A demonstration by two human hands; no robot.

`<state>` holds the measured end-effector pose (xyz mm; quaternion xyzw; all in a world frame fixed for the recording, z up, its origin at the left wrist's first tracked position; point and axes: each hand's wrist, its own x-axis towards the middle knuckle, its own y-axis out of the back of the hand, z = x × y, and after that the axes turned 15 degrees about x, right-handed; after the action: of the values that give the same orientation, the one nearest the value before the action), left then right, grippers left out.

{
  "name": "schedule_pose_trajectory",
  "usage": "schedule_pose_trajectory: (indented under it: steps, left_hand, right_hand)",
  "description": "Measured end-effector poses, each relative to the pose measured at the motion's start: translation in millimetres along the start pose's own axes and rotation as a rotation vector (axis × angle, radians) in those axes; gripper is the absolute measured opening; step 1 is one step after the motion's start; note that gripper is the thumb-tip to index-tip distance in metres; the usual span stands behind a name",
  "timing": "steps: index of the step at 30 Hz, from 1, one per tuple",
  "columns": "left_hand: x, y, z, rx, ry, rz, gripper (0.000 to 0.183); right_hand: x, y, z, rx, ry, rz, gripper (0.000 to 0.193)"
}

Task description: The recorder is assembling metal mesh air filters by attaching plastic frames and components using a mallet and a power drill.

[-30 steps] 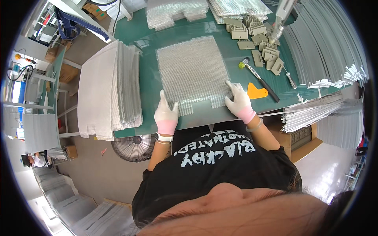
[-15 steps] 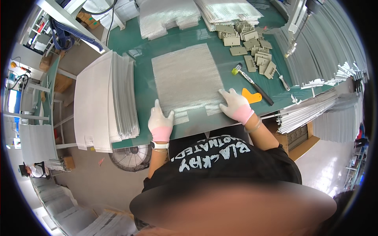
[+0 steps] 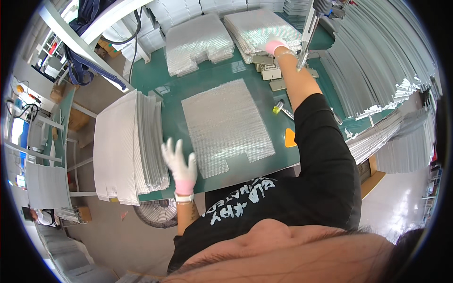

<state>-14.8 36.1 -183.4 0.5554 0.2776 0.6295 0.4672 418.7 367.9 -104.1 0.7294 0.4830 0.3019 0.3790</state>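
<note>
A grey mesh-like sheet (image 3: 226, 127) with a notched near edge lies flat on the green tabletop in front of me. My left hand (image 3: 180, 163), in a white glove with a pink cuff, is raised beside the sheet's near left corner, its fingers spread and holding nothing. Stretched far forward, my right hand (image 3: 273, 45) is over the shiny stack of sheets (image 3: 257, 26) at the back right. Its white fingers blur into the stack, so their grip does not show. Below that forearm are beige plastic plates (image 3: 271, 74), partly covered by the arm.
At the left stands a thick pile of pale sheets (image 3: 115, 146); another notched stack (image 3: 198, 42) lies at the back. A mallet (image 3: 282, 109) and an orange scraper (image 3: 289, 137) sit beside my right sleeve. A metal arm (image 3: 307, 37) hangs at the back right. A fan (image 3: 158, 216) stands below.
My right hand has left the sheet's near right corner and reached forward to the back right stack. My left hand has lifted off the sheet and spread its fingers. The view has shifted.
</note>
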Motion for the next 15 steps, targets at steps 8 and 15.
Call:
schedule_pose_trajectory:
  steps: [8, 15]
  left_hand:
    - [-31.5, 24.7, 4.7, -0.231, -0.029, 0.098, 0.055]
    - [-31.3, 19.8, 43.6, -0.455, -0.140, -0.078, 0.054]
  right_hand:
    - [-22.8, 26.2, 19.3, 0.236, -0.091, 0.097, 0.112]
    - [-60.4, 62.5, 39.0, 0.562, 0.185, 0.252, 0.109]
